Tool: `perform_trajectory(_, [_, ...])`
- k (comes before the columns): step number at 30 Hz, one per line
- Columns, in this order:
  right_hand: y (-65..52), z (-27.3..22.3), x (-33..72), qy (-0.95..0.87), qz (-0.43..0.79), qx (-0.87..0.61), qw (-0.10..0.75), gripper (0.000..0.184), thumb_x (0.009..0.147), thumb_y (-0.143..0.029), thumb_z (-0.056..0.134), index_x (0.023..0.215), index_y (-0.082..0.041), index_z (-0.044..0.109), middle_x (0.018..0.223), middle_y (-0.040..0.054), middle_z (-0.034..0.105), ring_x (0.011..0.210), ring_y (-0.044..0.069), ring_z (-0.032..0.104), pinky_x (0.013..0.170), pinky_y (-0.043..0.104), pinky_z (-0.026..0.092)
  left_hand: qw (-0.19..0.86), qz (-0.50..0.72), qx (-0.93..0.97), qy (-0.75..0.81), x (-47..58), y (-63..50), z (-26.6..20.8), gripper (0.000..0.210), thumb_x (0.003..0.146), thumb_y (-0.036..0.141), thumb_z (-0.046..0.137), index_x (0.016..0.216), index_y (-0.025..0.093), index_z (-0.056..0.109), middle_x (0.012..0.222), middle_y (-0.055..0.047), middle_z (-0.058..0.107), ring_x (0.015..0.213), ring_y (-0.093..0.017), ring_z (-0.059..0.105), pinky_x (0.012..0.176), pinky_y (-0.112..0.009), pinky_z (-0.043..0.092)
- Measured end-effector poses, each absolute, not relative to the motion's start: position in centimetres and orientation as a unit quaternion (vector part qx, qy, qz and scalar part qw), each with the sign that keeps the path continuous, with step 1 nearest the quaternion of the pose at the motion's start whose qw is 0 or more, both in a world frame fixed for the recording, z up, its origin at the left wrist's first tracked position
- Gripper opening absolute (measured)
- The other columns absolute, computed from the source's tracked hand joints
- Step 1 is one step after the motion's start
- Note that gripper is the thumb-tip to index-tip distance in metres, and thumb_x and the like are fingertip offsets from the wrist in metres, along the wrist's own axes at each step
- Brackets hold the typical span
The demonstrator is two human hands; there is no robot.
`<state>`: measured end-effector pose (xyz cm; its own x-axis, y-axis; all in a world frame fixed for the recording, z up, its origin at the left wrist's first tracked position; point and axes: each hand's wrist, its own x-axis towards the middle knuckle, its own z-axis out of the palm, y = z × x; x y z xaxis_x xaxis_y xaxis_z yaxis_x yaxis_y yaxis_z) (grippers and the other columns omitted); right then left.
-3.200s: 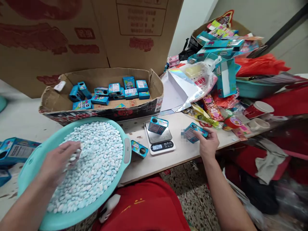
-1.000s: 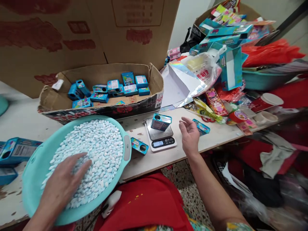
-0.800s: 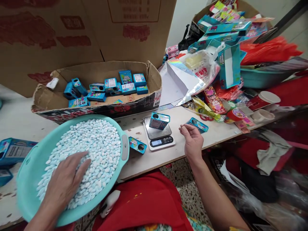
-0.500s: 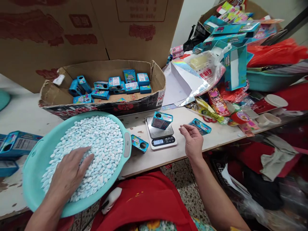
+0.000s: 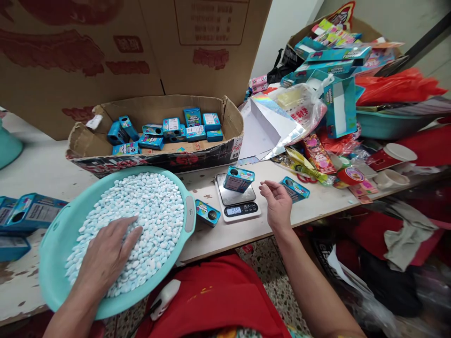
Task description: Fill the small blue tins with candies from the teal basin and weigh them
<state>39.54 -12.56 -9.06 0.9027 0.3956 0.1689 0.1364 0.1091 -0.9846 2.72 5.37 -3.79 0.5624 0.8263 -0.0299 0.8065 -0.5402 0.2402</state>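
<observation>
My left hand (image 5: pixel 107 253) lies with fingers stretched out on small white and pale-blue candies (image 5: pixel 155 206) that fill a turquoise basin (image 5: pixel 52 277). My right hand (image 5: pixel 277 202) hovers just right of a small digital scale (image 5: pixel 237 199), fingers curled together; whatever they may hold is hidden. On the scale's plate stands a blue candy box (image 5: pixel 239 179) with a round hole in its top, untouched by either hand. Another blue box (image 5: pixel 207 213) lies between basin and scale. Behind my right hand lies a third blue box (image 5: pixel 296 188).
Behind the basin, an open cardboard tray (image 5: pixel 158 162) holds several blue boxes. More boxes (image 5: pixel 38 211) are at the left edge. Packaging, a plastic bag (image 5: pixel 299 103) and a red paper cup (image 5: pixel 391 157) crowd the right side. The table's front edge runs close to my red apron (image 5: pixel 211 295).
The scale's display has gone from a reading near zero to a higher number. The view has shifted slightly; both hands keep nearly the same poses.
</observation>
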Motion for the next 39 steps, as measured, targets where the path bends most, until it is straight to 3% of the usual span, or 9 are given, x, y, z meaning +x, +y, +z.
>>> perform_trajectory(6, [-10.3, -8.4, 40.0, -0.269, 0.1, -0.674, 0.681, 0.053, 0.073, -0.043, 0.071, 0.117, -0.019, 0.052, 0.122, 0.0131, 0.057, 0.108, 0.023, 0.056, 0.088, 0.04, 0.049, 0.099, 0.064, 0.886, 0.449, 2.4, 5.3, -4.2, 0.052, 0.089, 0.055, 0.033, 0.121, 0.021, 0.055, 0.124, -0.008, 0.058, 0.113, -0.029, 0.052, 0.094, -0.043, 0.04])
perform_trajectory(11, [-8.9, -8.0, 40.0, -0.3, 0.12, -0.681, 0.657, 0.062, 0.068, -0.044, 0.075, 0.12, -0.021, 0.051, 0.125, 0.0116, 0.056, 0.112, 0.024, 0.053, 0.09, 0.04, 0.047, 0.104, 0.082, 0.89, 0.436, 2.3, 5.1, -4.1, 0.048, 0.09, 0.052, 0.034, 0.119, 0.021, 0.055, 0.122, -0.007, 0.058, 0.111, -0.027, 0.052, 0.097, -0.04, 0.039])
perform_trajectory(17, [-8.0, -7.7, 39.7, -0.336, 0.198, -0.701, 0.597, 0.044, 0.065, -0.046, 0.076, 0.094, -0.016, 0.062, 0.085, 0.004, 0.068, 0.08, 0.021, 0.062, 0.078, 0.038, 0.05, 0.111, 0.103, 0.879, 0.452, 2.2, 4.8, -3.9, 0.044, 0.09, 0.048, 0.038, 0.117, 0.021, 0.057, 0.121, -0.008, 0.06, 0.112, -0.026, 0.052, 0.097, -0.04, 0.039])
perform_trajectory(20, [-8.1, -6.5, 40.1, -0.366, 0.168, -0.708, 0.58, 0.042, 0.067, -0.045, 0.075, 0.096, -0.017, 0.063, 0.088, 0.0039, 0.068, 0.08, 0.021, 0.061, 0.077, 0.037, 0.049, 0.124, 0.128, 0.878, 0.443, 1.9, 4.9, -4.1, 0.039, 0.088, 0.047, 0.041, 0.112, 0.022, 0.06, 0.117, -0.007, 0.062, 0.11, -0.027, 0.054, 0.097, -0.041, 0.04])
perform_trajectory(24, [-8.3, -3.2, 39.9, -0.437, 0.119, -0.71, 0.539, 0.037, 0.071, -0.044, 0.073, 0.096, -0.019, 0.065, 0.091, 0.0034, 0.067, 0.083, 0.021, 0.061, 0.077, 0.036, 0.048, 0.145, 0.254, 0.841, 0.456, 2.1, 5.1, -3.3, 0.038, 0.083, 0.049, 0.05, 0.104, 0.021, 0.062, 0.113, -0.009, 0.063, 0.113, -0.028, 0.053, 0.103, -0.043, 0.034])
perform_trajectory(27, [-7.2, 0.0, 37.9, -0.516, 0.094, -0.684, 0.508, 0.032, 0.074, -0.043, 0.072, 0.097, -0.021, 0.065, 0.09, 0.0028, 0.066, 0.083, 0.022, 0.06, 0.077, 0.035, 0.048, 0.286, 0.33, 0.753, 0.493, 3.8, 4.4, -1.0, 0.039, 0.08, 0.05, 0.055, 0.104, 0.02, 0.063, 0.116, -0.009, 0.062, 0.116, -0.027, 0.051, 0.106, -0.042, 0.032])
perform_trajectory(32, [-2.6, 3.6, 31.9, -0.677, 0.035, -0.58, 0.451, 0.029, 0.079, -0.034, 0.068, 0.107, -0.026, 0.061, 0.103, 0.004, 0.064, 0.096, 0.024, 0.058, 0.084, 0.036, 0.046, 0.721, 0.41, 0.364, 0.423, 9.2, 4.2, 3.0, 0.046, 0.089, 0.052, 0.043, 0.12, 0.021, 0.055, 0.13, -0.011, 0.055, 0.116, -0.022, 0.054, 0.094, -0.037, 0.045])
perform_trajectory(36, [1.0, 4.0, 27.9, -0.749, -0.015, -0.57, 0.339, 0.024, 0.081, -0.029, 0.065, 0.104, -0.024, 0.061, 0.098, 0.0057, 0.064, 0.094, 0.027, 0.058, 0.078, 0.037, 0.046, 0.793, 0.43, 0.196, 0.385, 11.5, 5.5, 3.7, 0.037, 0.092, 0.044, 0.041, 0.111, 0.017, 0.056, 0.12, -0.013, 0.057, 0.096, -0.017, 0.062, 0.078, -0.029, 0.051])
perform_trajectory(39, [2.2, 4.2, 26.7, -0.765, -0.051, -0.563, 0.308, 0.023, 0.082, -0.028, 0.062, 0.105, -0.023, 0.06, 0.097, 0.0065, 0.064, 0.091, 0.027, 0.058, 0.075, 0.036, 0.046, 0.797, 0.46, 0.152, 0.359, 11.0, 5.8, 3.7, 0.031, 0.092, 0.037, 0.042, 0.103, 0.013, 0.058, 0.105, -0.013, 0.06, 0.083, -0.015, 0.063, 0.076, -0.028, 0.052])
